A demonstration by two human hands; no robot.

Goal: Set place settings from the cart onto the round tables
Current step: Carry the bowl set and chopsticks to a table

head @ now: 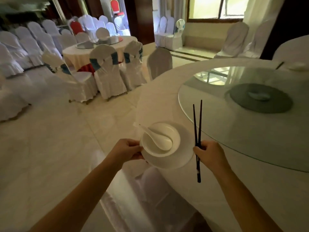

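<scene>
At the lower centre of the frame, the left hand (127, 150) grips the near left rim of a white plate (181, 158), fingers curled under it and thumb on top. On the plate sits a white bowl (151, 144), and inside the bowl lies a white soup spoon (158, 138), its scoop resting in the bowl's hollow and its handle slanting out over the rim toward the upper left. The plate lies at the near edge of the round counter (167, 97), which is draped in a white cloth; whether it rests on the cloth or is held just above it cannot be told.

Just to the right of the plate, the right hand (211, 155) pinches a pair of dark chopsticks (197, 131) near their middle, tips spread slightly and pointing up the frame.

On the right of the frame a glass turntable (209, 118) rests on the counter, with a dark round mat (277, 106) at its centre holding a small pale dish (259, 96).
</scene>
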